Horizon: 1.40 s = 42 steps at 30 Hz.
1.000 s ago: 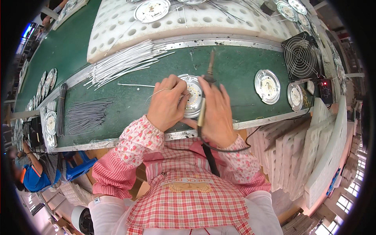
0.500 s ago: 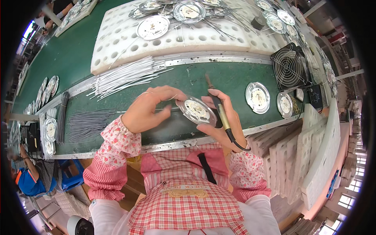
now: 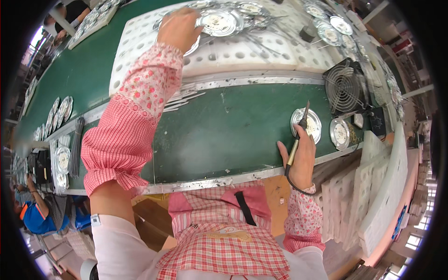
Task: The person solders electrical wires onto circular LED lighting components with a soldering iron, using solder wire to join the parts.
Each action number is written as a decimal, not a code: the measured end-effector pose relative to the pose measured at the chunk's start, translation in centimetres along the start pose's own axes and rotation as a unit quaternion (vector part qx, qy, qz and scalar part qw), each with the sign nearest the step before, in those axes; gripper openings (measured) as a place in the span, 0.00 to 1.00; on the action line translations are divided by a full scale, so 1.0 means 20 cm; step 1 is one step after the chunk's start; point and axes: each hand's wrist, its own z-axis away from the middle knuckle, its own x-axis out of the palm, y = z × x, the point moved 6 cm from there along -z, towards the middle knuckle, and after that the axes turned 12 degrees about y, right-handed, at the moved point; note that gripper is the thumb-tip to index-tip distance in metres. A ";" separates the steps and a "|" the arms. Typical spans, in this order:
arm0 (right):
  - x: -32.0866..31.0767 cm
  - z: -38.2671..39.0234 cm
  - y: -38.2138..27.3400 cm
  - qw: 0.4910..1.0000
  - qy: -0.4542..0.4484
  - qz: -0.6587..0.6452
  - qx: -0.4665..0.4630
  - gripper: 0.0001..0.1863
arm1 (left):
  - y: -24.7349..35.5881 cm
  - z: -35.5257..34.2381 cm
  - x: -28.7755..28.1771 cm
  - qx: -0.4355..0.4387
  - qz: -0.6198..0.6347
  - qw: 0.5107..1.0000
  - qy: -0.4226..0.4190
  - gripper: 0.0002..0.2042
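My left hand (image 3: 179, 29) reaches far forward over the heap on the white foam block. Its curled fingers are at the edge of a round metal plate (image 3: 218, 22) with a pale centre and small parts on it. Another plate lies partly hidden beneath the hand. My right hand (image 3: 303, 161) is near the bench's front edge, wrapped round a soldering iron (image 3: 292, 154) whose tip points up and away. Behind the iron, a second round plate (image 3: 314, 131) lies on the green bench. Blur softens the heap, and my left fingertips are partly hidden.
A white perforated foam block (image 3: 140, 51) bears the heap and loose wires. White sticks (image 3: 184, 99) show beside my left sleeve. A black fan (image 3: 344, 86) and another plate (image 3: 339, 134) are at right. Foam sheets (image 3: 350, 186) lean at the lower right.
My left hand has gone from the bench front up to the heap, and the plate between my hands has left that spot. My right hand has moved right, still holding the soldering iron.
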 end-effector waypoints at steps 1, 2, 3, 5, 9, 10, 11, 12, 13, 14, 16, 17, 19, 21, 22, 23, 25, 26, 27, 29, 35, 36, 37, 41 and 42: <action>0.01 0.01 -0.02 1.000 -0.009 -0.008 0.003 0.31 | 0.04 -0.03 -0.03 0.053 -0.017 0.998 0.013 0.07; 0.02 0.03 -0.05 0.999 -0.016 -0.029 0.018 0.31 | 0.09 0.02 -0.07 0.080 0.005 0.997 -0.014 0.06; 0.02 0.05 -0.05 0.998 -0.020 -0.039 0.041 0.31 | 0.24 0.08 -0.10 0.110 0.041 0.992 -0.040 0.06; 0.06 0.04 -0.14 0.996 -0.024 -0.083 0.030 0.32 | 0.56 0.33 -0.28 0.194 0.029 0.978 -0.066 0.06; 0.15 0.05 -0.37 0.989 -0.033 -0.139 -0.031 0.29 | 0.82 0.76 -0.53 0.123 0.233 0.953 -0.150 0.12; 0.17 0.08 -0.40 0.982 -0.043 -0.175 -0.054 0.24 | 0.82 0.80 -0.57 0.119 0.233 0.953 -0.151 0.12; 0.18 0.11 -0.44 0.974 -0.051 -0.208 -0.078 0.19 | 0.76 0.83 -0.60 0.052 0.233 0.957 -0.165 0.12; 0.18 0.11 -0.49 0.965 -0.075 -0.243 -0.064 0.12 | 0.70 0.87 -0.63 -0.013 0.237 0.955 -0.178 0.12; 0.18 0.10 -0.50 0.969 -0.075 -0.227 -0.061 0.12 | 0.66 0.93 -0.66 -0.008 0.220 0.957 -0.189 0.12; 0.16 0.09 -0.53 0.964 -0.077 -0.233 -0.098 0.12 | 0.60 0.98 -0.72 -0.002 0.203 0.959 -0.200 0.11; 0.15 0.07 -0.52 0.964 -0.079 -0.232 -0.108 0.12 | 0.43 1.10 -0.83 0.018 0.122 0.961 -0.248 0.07; 0.16 0.10 -0.41 0.976 -0.045 -0.206 -0.060 0.12 | 0.28 1.08 -0.90 -0.054 0.090 0.968 -0.226 0.06; 0.14 0.04 -0.25 0.992 -0.007 -0.129 0.008 0.14 | 0.03 1.06 -0.96 -0.160 0.047 0.970 -0.176 0.04; 0.09 -0.03 -0.19 0.995 -0.009 -0.103 -0.002 0.24 | -0.08 1.09 -0.96 -0.119 0.008 0.976 -0.183 0.11; 0.09 -0.07 -0.19 0.996 -0.018 -0.089 0.007 0.30 | -0.14 1.13 -0.94 -0.142 0.022 0.971 -0.191 0.10; 0.10 -0.10 -0.18 0.997 -0.027 -0.077 0.016 0.36 | -0.17 1.16 -0.92 -0.165 0.035 0.965 -0.200 0.09; 0.13 -0.13 -0.15 0.996 -0.070 -0.059 0.004 0.45 | -0.14 1.11 -0.89 -0.173 0.066 0.964 -0.189 0.07; 0.15 -0.15 -0.17 0.991 -0.100 -0.079 -0.048 0.47 | -0.12 1.08 -0.88 -0.182 0.089 0.963 -0.179 0.05; 0.17 -0.17 -0.18 0.981 -0.130 -0.102 -0.101 0.48 | -0.11 1.07 -0.86 -0.182 0.091 0.962 -0.180 0.05; 0.21 -0.19 -0.13 0.971 -0.190 -0.121 -0.080 0.49 | -0.11 1.06 -0.85 -0.268 0.139 0.943 -0.139 0.05; 0.24 -0.21 -0.17 0.951 -0.221 -0.187 -0.110 0.48 | 0.19 0.90 -0.67 -0.324 0.319 0.882 -0.125 0.04; 0.23 -0.19 -0.18 0.950 -0.188 -0.243 -0.061 0.47 | 0.26 0.86 -0.64 -0.310 0.340 0.879 -0.125 0.05; 0.21 -0.17 -0.18 0.943 -0.154 -0.295 -0.011 0.47 | 0.33 0.83 -0.62 -0.294 0.363 0.875 -0.125 0.05; 0.21 -0.06 -0.22 0.870 -0.150 -0.460 0.100 0.49 | 0.58 0.77 -0.54 -0.307 0.418 0.843 -0.145 0.06; 0.19 -0.07 -0.24 0.878 -0.164 -0.442 0.076 0.51 | 0.62 0.76 -0.53 -0.312 0.439 0.830 -0.147 0.06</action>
